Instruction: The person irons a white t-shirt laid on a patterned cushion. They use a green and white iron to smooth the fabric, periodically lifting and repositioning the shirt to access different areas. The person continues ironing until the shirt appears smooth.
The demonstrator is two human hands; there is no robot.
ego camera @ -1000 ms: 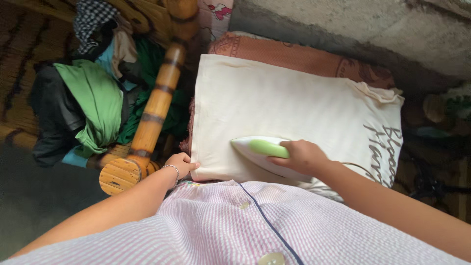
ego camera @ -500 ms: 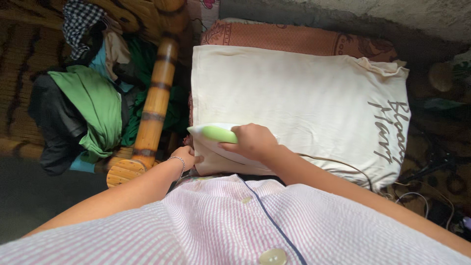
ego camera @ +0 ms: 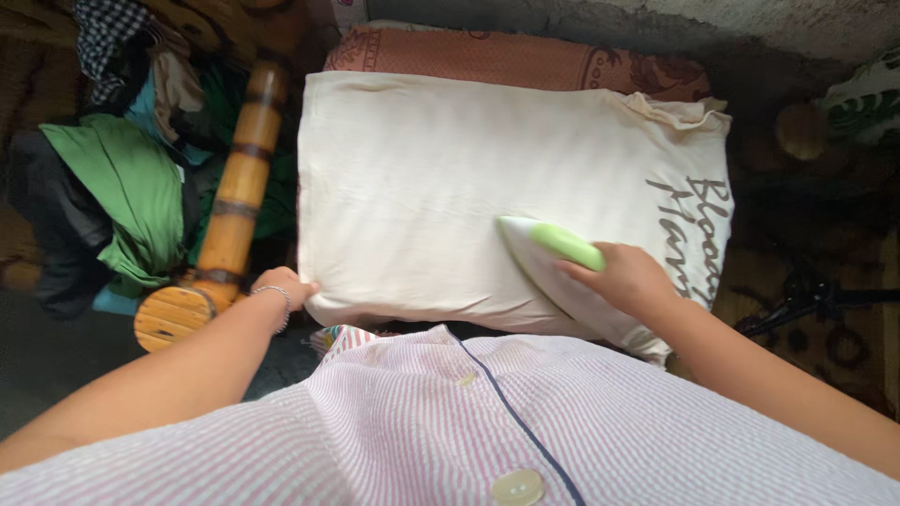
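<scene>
Head view: hands press iron (ego camera: 548, 258) on cream shirt (ego camera: 450, 178).

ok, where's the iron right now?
In the head view the iron sits right of centre on the cream shirt, gripped by the right hand, its tip pointing up-left, just left of the shirt's grey lettering.

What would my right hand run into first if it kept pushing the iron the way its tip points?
Only more of the cream shirt. The right hand aims the iron up-left across the flat cloth; beyond its far edge lies the orange patterned cloth, though depth there is hard to judge.
</scene>
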